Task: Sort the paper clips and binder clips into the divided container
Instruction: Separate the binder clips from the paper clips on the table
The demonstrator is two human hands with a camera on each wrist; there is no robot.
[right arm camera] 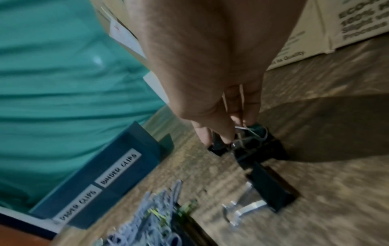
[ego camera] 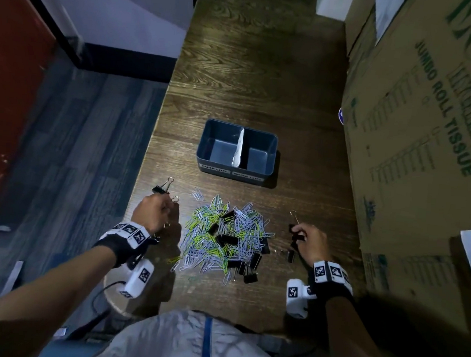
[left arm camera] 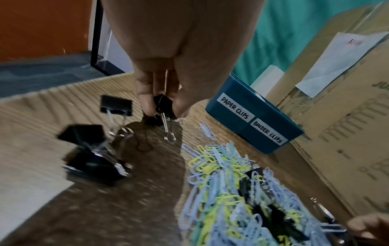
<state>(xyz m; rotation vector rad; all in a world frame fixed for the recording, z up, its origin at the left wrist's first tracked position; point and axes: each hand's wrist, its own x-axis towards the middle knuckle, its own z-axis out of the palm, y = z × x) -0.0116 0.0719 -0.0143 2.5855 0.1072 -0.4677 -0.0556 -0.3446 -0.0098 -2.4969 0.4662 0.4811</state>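
Seen from the head, a dark wood table [ego camera: 252, 76] is walled by cardboard boxes [ego camera: 427, 136]. Paper clips [ego camera: 219, 233] are piled below the blue divided container [ego camera: 271, 153].

Up close, a black binder clip [left arm camera: 163, 104] is pinched by the left hand [left arm camera: 179, 50].

Blurred binder clips [right arm camera: 250, 144] are gripped by the right hand [right arm camera: 210, 66].

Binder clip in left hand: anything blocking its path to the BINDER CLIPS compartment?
Nothing visible. The left hand pinches a binder clip; bare table lies between it and the divided container, open-topped. The pile sits nearer the person, off that path.
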